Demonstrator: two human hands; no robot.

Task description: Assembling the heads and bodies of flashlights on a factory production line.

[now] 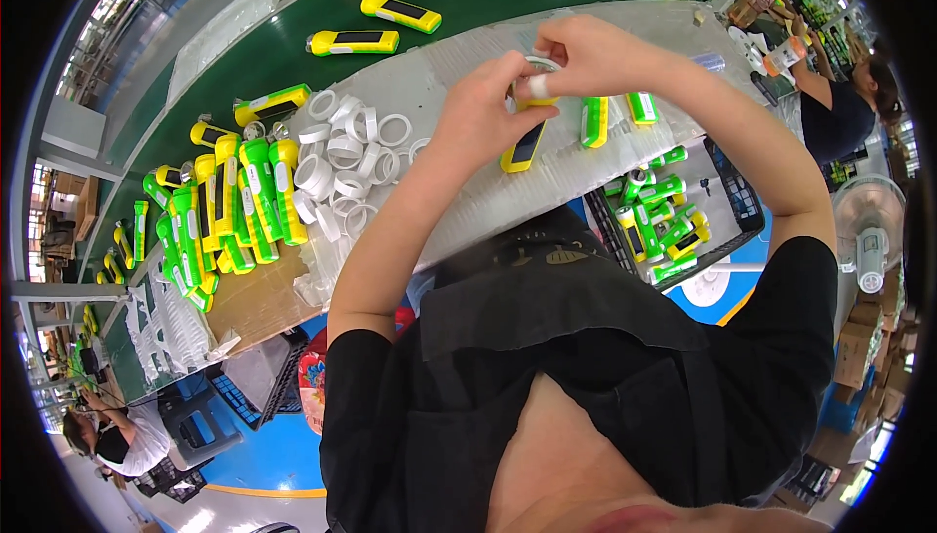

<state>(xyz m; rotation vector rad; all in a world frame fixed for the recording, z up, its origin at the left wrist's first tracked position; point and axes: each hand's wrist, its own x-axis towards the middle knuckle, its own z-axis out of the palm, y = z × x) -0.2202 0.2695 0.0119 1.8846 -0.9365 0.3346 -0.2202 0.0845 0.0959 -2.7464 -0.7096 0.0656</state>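
Observation:
My left hand (pixel 483 108) grips a yellow flashlight (pixel 524 145) by its upper body, with its tail pointing down toward me. At the flashlight's head, my right hand (pixel 586 50) pinches a white ring (pixel 540 66) between its fingers. Both hands meet over the plastic-covered bench (pixel 429 74). A heap of loose white rings (pixel 346 157) lies just left of my left forearm. Left of that heap stand rows of green and yellow flashlights (pixel 239 201).
Two green flashlights (pixel 615 115) lie on the bench under my right arm. A black crate (pixel 737 196) with several green flashlights sits lower right. Yellow flashlights (pixel 381 25) ride a green conveyor belt (pixel 293 35) beyond. Another person (pixel 844 103) works at the right, one more at lower left.

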